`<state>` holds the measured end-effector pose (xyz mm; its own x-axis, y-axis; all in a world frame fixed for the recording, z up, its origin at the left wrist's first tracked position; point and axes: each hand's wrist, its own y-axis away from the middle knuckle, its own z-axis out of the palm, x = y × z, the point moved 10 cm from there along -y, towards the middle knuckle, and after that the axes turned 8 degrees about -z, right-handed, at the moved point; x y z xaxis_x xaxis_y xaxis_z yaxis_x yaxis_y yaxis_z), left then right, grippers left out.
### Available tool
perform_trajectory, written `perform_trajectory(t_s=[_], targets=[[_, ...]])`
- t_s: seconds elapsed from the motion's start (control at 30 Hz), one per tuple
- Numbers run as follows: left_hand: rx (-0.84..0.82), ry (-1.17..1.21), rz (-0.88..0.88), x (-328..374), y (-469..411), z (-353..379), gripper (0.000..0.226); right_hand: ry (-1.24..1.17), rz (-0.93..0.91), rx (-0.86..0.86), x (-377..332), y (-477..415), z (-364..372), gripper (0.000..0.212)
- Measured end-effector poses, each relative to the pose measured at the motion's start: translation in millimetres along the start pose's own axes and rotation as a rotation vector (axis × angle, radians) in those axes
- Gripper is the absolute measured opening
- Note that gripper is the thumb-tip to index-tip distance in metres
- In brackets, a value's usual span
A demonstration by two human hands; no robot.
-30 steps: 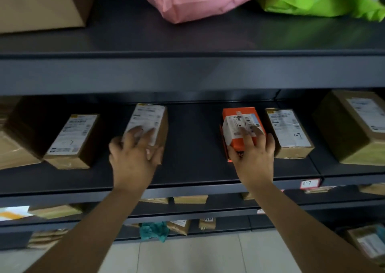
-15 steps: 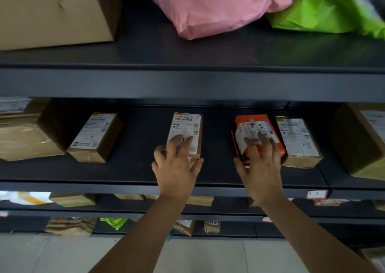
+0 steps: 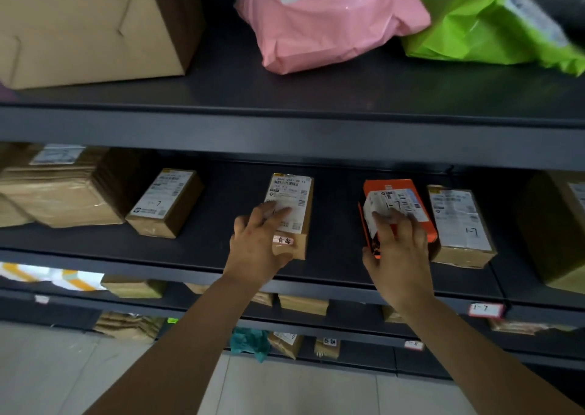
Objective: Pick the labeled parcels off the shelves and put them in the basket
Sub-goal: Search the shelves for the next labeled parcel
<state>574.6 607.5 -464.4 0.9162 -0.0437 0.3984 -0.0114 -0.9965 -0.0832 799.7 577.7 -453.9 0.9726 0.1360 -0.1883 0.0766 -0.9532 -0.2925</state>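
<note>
— Dark steel shelving, several tiers. The middle shelf carries the small boxes. Basket not in view.

— Hands?

— Left hand lies over the brown box at centre, with fingers across its label and thumb curled at the near end. Reads as a grip. Right hand grips the orange box, at 3 o'clock of the brown one, with fingers on top and thumb at its 9 o'clock edge. That edge looks raised off the shelf.

— Labels?

— Orange box reads "1-7", same as the shelf tag at 5 o'clock of it. Any mark on the brown box is under the fingers; cannot tell.

— What could go wrong?

— Judgement only.
1. A taped box sits just beside the orange box at its 3 o'clock. Pulled out skewed, the orange one could drag that neighbour toward the shelf lip.
2. One hand per box, both held from above. If fingertips slide on a slick label as a box clears the lip, it drops to the floor.
3. The upper shelf's front edge hangs at 12 o'clock. Lifting too high would knock box or knuckles on it.
4. With both hands loaded and the basket out of sight, the turn to it is made blind.
</note>
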Motion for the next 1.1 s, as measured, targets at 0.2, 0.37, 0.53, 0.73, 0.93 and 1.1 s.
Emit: perform_trajectory(t_s=[0.2, 0.37, 0.53, 0.73, 0.93, 1.1], targets=[[0.0, 0.083, -0.125, -32, 22, -10, 0.098, -0.093, -0.127, 0.049, -48, -7, -4, 0.065], [-0.001, -0.064, -0.138, -78, 39, -30, 0.095, -0.183, -0.191, 0.044, -93, -17, 5, 0.063], [0.085, -0.106, -0.204, -138, 38, -67, 0.086, -0.127, -0.233, 0.01, -149, -30, 15, 0.059], [0.073, -0.163, -0.202, -199, 13, -82, 0.076, 0.035, -0.118, -0.107, -174, -40, 51, 0.059], [-0.055, -0.127, -0.143, -240, -23, -71, 0.076, 0.117, 0.068, -0.137, -153, -37, 53, 0.062], [-0.175, -0.028, -0.094, -250, -33, -59, 0.062, 0.042, 0.037, -0.006, -191, -35, 43, 0.061]])
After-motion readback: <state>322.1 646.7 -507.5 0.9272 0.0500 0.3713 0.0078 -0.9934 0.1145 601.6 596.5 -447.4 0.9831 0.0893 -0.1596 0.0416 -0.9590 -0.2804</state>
